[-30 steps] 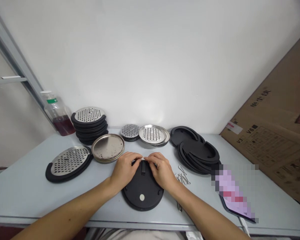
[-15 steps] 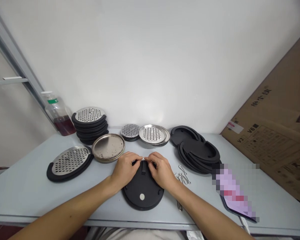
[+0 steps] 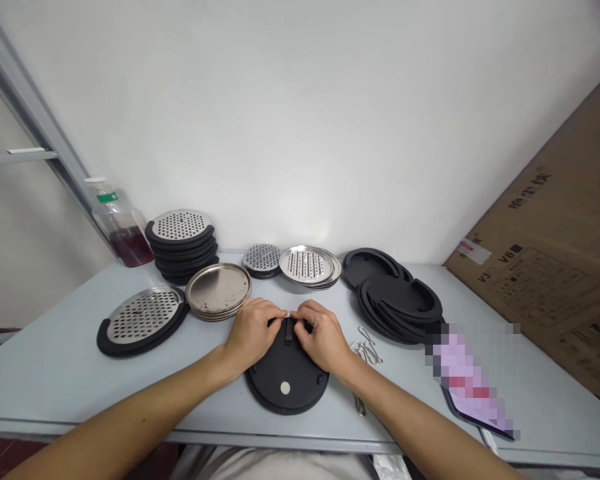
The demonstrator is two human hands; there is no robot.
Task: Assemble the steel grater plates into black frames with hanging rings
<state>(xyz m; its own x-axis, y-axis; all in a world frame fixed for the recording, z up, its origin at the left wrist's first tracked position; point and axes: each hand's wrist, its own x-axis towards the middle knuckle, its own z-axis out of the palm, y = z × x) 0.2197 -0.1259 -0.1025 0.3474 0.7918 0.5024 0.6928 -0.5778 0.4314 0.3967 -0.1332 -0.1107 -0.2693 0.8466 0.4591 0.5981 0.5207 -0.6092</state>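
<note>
A round black base (image 3: 287, 373) lies face down in front of me, with a pale round dot near its lower edge and a raised slot at the top. Over its far edge, my left hand (image 3: 256, 331) and my right hand (image 3: 321, 333) meet, thumbs and forefingers pinched on a small shiny metal wire clip (image 3: 288, 315). Fingers hide most of the clip. Several loose bent wire clips (image 3: 367, 347) lie on the table just right of my right hand, with another (image 3: 360, 405) near my forearm.
To the left stand a stack of perforated metal discs in black holders (image 3: 181, 247), one single such disc (image 3: 143, 320) and plain metal plates (image 3: 219, 290). Behind are grater discs (image 3: 307, 265); black holders (image 3: 403, 300), a phone (image 3: 473, 393) and a carton (image 3: 545, 267) are rightward. A bottle (image 3: 125, 230) holds dark liquid.
The view has shifted slightly, so everything sits a little differently in the picture. Both hands keep the same pinch at the far edge of the base.
</note>
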